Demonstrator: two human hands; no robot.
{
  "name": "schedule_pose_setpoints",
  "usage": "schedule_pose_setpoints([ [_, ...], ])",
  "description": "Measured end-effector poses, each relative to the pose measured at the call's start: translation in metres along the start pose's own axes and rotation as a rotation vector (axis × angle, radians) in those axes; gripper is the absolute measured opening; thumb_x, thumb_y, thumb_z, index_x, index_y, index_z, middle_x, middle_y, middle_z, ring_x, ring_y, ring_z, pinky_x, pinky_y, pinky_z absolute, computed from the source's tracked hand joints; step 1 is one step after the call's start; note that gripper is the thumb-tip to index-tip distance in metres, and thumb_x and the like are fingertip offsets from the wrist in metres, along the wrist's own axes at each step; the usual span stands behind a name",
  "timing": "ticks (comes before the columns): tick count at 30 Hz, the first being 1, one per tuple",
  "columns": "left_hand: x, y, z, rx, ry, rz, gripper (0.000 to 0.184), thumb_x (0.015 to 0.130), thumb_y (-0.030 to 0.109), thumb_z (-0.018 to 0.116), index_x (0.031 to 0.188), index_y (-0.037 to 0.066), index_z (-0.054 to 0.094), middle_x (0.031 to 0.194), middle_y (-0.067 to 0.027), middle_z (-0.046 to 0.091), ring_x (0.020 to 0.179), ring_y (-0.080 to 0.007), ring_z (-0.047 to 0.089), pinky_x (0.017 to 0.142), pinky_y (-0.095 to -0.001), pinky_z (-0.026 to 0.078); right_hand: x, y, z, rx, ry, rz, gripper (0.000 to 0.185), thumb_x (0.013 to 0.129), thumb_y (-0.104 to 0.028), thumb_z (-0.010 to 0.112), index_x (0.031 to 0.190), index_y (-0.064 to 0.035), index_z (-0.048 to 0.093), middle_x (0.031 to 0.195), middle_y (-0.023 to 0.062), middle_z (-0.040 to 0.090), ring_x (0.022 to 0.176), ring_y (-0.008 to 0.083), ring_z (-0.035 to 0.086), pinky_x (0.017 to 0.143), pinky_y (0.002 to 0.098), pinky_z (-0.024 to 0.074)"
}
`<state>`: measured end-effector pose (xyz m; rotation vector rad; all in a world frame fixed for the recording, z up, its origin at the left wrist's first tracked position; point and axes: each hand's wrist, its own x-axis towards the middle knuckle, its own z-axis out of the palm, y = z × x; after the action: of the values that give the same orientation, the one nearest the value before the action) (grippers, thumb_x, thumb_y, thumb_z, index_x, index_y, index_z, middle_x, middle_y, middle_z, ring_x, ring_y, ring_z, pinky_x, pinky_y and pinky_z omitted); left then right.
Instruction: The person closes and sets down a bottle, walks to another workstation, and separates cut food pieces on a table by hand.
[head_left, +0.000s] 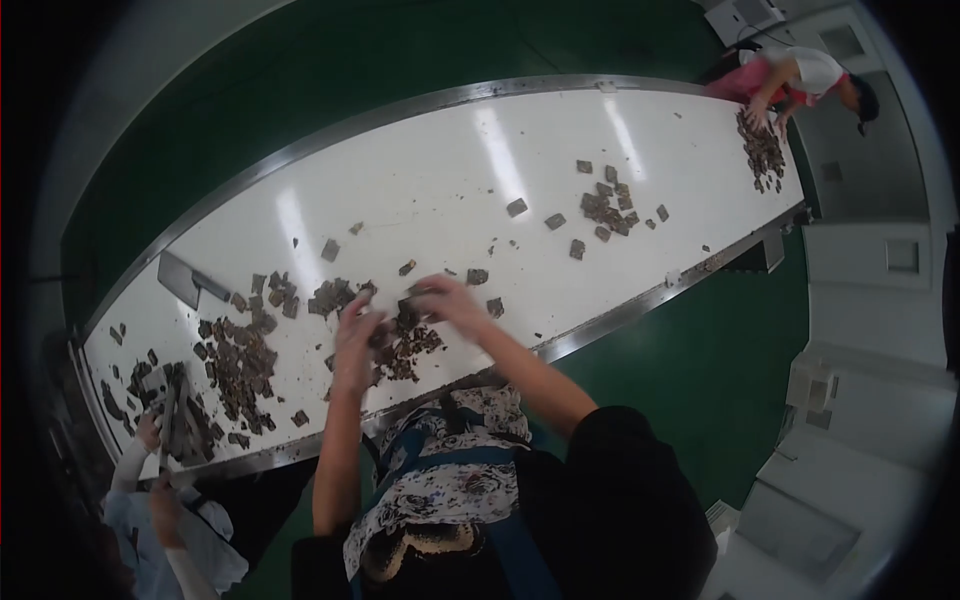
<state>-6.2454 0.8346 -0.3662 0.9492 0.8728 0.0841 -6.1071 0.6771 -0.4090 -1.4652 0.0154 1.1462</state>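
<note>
Your left hand (356, 345) and right hand (455, 305) curl over dark-brown flaky fragments (408, 354) heaped on the white table (430, 185); blur hides whether they grip. Flat grey-brown squares (600, 211) lie apart; this heap looks unfinished.

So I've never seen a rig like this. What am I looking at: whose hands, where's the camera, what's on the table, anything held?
There's no robot here: it's one picture from a camera on a person's head, looking forward and down. The bare left hand and right hand are the wearer's own.

They work over a pile of dark, crumbly pieces on a long white table. More pieces lie in a bigger heap to the left, and a flat tool with a handle lies beyond it. Other people work at the left end and the far right end.

Both hands are blurred, so I can't tell whether either grips a piece.
</note>
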Motion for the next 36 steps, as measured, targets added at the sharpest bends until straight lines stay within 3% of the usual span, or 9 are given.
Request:
schedule_pose_setpoints([
  [6, 0.046, -0.071, 0.148, 0.005, -0.401, -0.153, 0.063, 0.088, 0.017, 0.071, 0.142, 0.002, 0.041, 0.090, -0.0060, 0.062, 0.073, -0.0133, 0.061, 0.065, -0.0276, 0.051, -0.039, 0.027, -0.218, 0.154, 0.564, -0.168, 0.028, 0.091, -0.014, 0.064, 0.117, -0.0030, 0.063, 0.079, -0.0002, 0.056, 0.068, 0.0107, 0.055, 0.066, 0.0257, 0.0535],
  [8, 0.051, -0.094, 0.176, -0.214, -0.524, -0.084, 0.101, 0.084, 0.024, 0.076, 0.156, -0.001, 0.010, 0.124, -0.0183, 0.063, 0.104, -0.0238, 0.063, 0.087, -0.0343, 0.054, -0.038, 0.049, -0.312, 0.024, 0.485, -0.351, 0.022, 0.093, -0.019, 0.062, 0.111, -0.0064, 0.063, 0.083, 0.0018, 0.058, 0.080, 0.0103, 0.059, 0.074, 0.0313, 0.0575],
  [9, 0.051, -0.099, 0.189, -0.047, -0.503, 0.040, 0.101, 0.087, 0.025, 0.073, 0.160, 0.011, 0.004, 0.163, -0.0159, 0.019, 0.142, -0.0313, 0.037, 0.109, -0.0401, 0.041, -0.041, 0.039, -0.320, 0.333, 0.550, -0.363, 0.028, 0.096, -0.025, 0.060, 0.116, -0.0040, 0.062, 0.092, 0.0061, 0.061, 0.088, 0.0157, 0.060, 0.084, 0.0361, 0.0580],
  [12, 0.037, -0.092, 0.176, 0.422, -0.328, 0.258, 0.100, 0.087, 0.034, 0.072, 0.159, 0.008, 0.007, 0.154, -0.0219, 0.035, 0.139, -0.0327, 0.043, 0.109, -0.0372, 0.040, -0.044, 0.053, -0.377, 0.539, 0.753, -0.200, 0.050, 0.098, -0.024, 0.063, 0.135, 0.0041, 0.045, 0.119, 0.0208, 0.058, 0.109, 0.0329, 0.061, 0.095, 0.0480, 0.0570],
  [15, 0.008, -0.070, 0.116, 0.517, -0.346, 0.298, 0.065, 0.091, 0.031, 0.066, 0.146, 0.004, 0.042, 0.134, -0.0195, 0.057, 0.117, -0.0273, 0.060, 0.102, -0.0379, 0.048, -0.056, 0.039, -0.308, 0.328, 1.009, -0.235, 0.067, 0.094, -0.010, 0.065, 0.147, 0.0027, 0.026, 0.135, 0.0222, 0.046, 0.110, 0.0349, 0.060, 0.087, 0.0471, 0.0605],
  [18, -0.014, -0.071, 0.038, 0.736, -0.082, 0.272, 0.035, 0.092, 0.022, 0.064, 0.121, 0.004, 0.065, 0.112, -0.0132, 0.069, 0.100, -0.0214, 0.067, 0.091, -0.0345, 0.054, -0.049, 0.042, -0.242, -0.042, 0.848, -0.247, 0.050, 0.093, -0.002, 0.057, 0.141, -0.0015, 0.043, 0.131, 0.0148, 0.053, 0.105, 0.0256, 0.061, 0.081, 0.0389, 0.0604],
  [23, -0.038, -0.086, -0.098, 0.926, 0.604, 0.492, 0.027, 0.081, 0.005, 0.064, 0.107, 0.010, 0.069, 0.104, -0.0152, 0.067, 0.100, -0.0327, 0.062, 0.090, -0.0429, 0.050, -0.027, 0.046, -0.072, -0.800, 0.187, -0.454, 0.024, 0.093, -0.009, 0.061, 0.114, -0.0021, 0.068, 0.108, 0.0085, 0.068, 0.098, 0.0180, 0.064, 0.086, 0.0319, 0.0542],
  [30, -0.018, -0.060, -0.128, 1.249, 0.508, 0.534, 0.032, 0.076, 0.012, 0.076, 0.107, 0.009, 0.070, 0.104, -0.0157, 0.065, 0.103, -0.0344, 0.059, 0.092, -0.0417, 0.049, 0.016, 0.039, 0.113, -1.163, -0.333, -1.017, 0.022, 0.086, -0.006, 0.063, 0.108, -0.0091, 0.067, 0.106, 0.0111, 0.065, 0.102, 0.0327, 0.060, 0.091, 0.0413, 0.0487],
  [36, -0.015, -0.066, -0.138, 1.150, 0.481, 0.366, 0.023, 0.075, 0.017, 0.078, 0.091, 0.004, 0.069, 0.099, -0.0136, 0.064, 0.095, -0.0305, 0.063, 0.082, -0.0400, 0.052, 0.050, 0.034, 0.122, -1.510, -0.445, -1.180, 0.021, 0.079, -0.006, 0.068, 0.100, -0.0086, 0.064, 0.095, 0.0112, 0.060, 0.092, 0.0333, 0.057, 0.082, 0.0415, 0.0480],
])
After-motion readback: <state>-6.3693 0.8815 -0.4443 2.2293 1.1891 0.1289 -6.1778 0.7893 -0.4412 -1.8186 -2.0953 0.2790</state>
